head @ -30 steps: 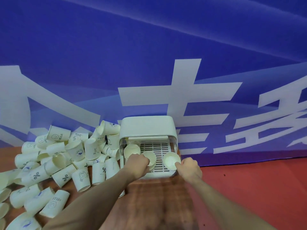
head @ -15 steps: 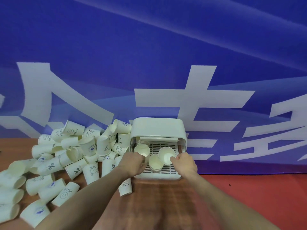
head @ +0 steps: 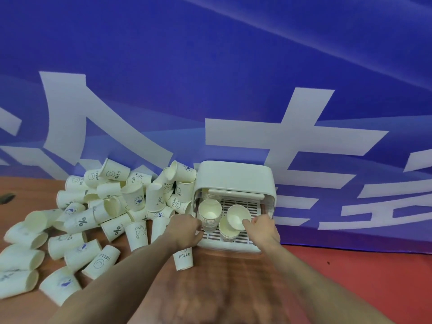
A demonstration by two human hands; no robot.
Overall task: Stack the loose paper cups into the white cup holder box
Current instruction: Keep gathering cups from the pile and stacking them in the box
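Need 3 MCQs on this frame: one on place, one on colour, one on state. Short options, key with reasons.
1. Where does the pile of loose cream paper cups lie relative to the white plastic cup holder box?
A. To its left
B. To its right
C. On top of it

2. What colour is the backdrop banner behind the box?
A. Green
B. Blue with white characters
C. Plain black

3. What is the right hand doing?
A. Lying flat on the wooden table
B. Holding a cup over the slatted tray
C. Pressing the box lid

Key: 1 A, the pile spreads over the table left of the box. 2 B, large white strokes run across blue. 3 B, its fingers pinch the cup's rim just above a stack in the tray, while the left hand is at the other stack.
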